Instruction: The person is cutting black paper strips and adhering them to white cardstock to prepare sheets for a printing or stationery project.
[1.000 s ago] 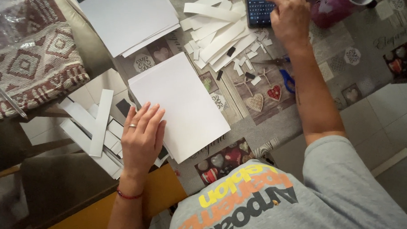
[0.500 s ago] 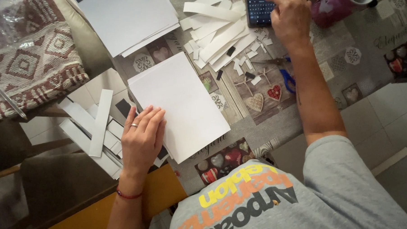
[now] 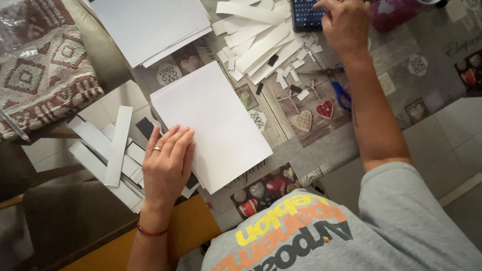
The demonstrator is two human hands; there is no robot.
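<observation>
Left hand flat, fingers spread, pinning white sheet at near edge of surface. Right hand far right, fingers loosely curled, tapping phone. Risk: attention split, sheet slides off.

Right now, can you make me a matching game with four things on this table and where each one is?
1. white paper sheet
2. dark phone
3. blue-handled scissors
4. pink mug

a. far corner, beside the right hand
b. under the left hand
c. beside the right forearm
d. under the right hand's fingers

Pairs: 1-b, 2-d, 3-c, 4-a
</observation>
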